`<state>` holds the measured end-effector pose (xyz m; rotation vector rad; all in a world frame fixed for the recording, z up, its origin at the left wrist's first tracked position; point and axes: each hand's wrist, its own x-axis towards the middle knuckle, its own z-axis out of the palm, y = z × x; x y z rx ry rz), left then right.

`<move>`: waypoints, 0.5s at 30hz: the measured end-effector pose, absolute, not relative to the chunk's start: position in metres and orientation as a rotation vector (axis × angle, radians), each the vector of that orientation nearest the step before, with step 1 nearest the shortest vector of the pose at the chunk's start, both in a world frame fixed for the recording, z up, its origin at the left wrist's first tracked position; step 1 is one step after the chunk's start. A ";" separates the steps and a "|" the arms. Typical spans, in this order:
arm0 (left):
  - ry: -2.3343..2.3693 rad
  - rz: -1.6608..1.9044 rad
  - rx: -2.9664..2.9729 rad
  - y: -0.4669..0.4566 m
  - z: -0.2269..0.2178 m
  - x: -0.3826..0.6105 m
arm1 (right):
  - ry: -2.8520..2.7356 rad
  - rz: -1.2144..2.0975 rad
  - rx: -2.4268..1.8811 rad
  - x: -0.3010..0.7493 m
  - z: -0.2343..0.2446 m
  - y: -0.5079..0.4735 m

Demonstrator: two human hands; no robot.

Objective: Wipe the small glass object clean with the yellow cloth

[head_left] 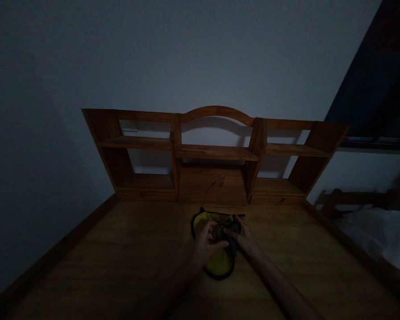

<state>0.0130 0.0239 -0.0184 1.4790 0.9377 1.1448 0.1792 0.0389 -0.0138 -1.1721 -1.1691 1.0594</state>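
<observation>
A yellow cloth (220, 265) with a black border and a grey side lies partly folded on the wooden desktop, below both hands. My left hand (207, 243) is curled round a small dark object (219, 230) with shiny spots, perhaps a watch; the dim light hides its exact kind. From the other side, my right hand (245, 238) pinches a grey fold of the cloth and presses it against that object. Its thumb and fingers are close to the left fingertips.
Behind the cloth stands a wooden shelf unit (216, 153) with several compartments, against a pale wall (200, 58). The desktop (136, 249) has raised edges left and right. Beyond the right edge are whitish bedding (376, 235) and a dark curtain (380, 80).
</observation>
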 end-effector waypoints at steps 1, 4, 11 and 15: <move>0.939 1.138 1.459 0.025 -0.019 0.014 | -1.153 1.078 -1.168 0.180 -0.014 0.039; 0.904 1.108 1.406 0.026 -0.021 0.014 | -1.147 1.110 -1.177 0.180 -0.014 0.040; 0.819 1.134 1.374 0.025 -0.020 0.015 | -1.253 1.043 -1.169 0.177 -0.010 0.035; 0.802 1.155 1.350 0.024 -0.022 0.017 | -1.398 0.872 -1.160 0.173 -0.008 0.031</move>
